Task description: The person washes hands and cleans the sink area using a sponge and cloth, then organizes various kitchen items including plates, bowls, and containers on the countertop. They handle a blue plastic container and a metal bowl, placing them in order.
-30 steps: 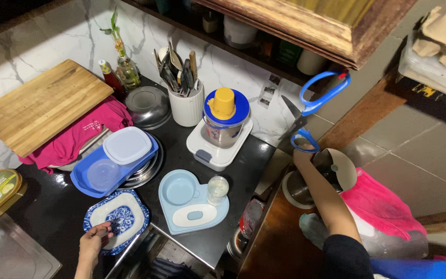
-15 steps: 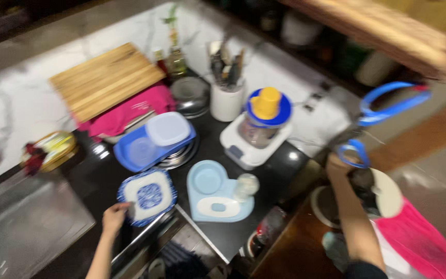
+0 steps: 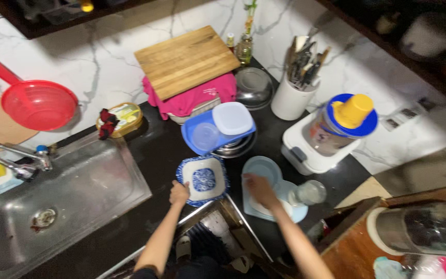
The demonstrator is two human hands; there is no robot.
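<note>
Blue-patterned plate (image 3: 203, 180) under left hand (image 3: 179, 194), gripped.

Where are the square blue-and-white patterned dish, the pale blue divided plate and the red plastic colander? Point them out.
Square blue-and-white patterned dish (image 3: 203, 179): head view, its patterned centre.
Pale blue divided plate (image 3: 262, 168): head view, its round upper compartment.
Red plastic colander (image 3: 39, 105): head view, inside its bowl.

Black counter (image 3: 150, 150) under dishes (image 3: 202, 178)

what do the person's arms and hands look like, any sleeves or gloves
Both arms are bare from the bottom of the picture to the fingers: no sleeves show, and no gloves, watch or rings can be made out on the left hand or the right hand. Both forearms are slim.
</note>
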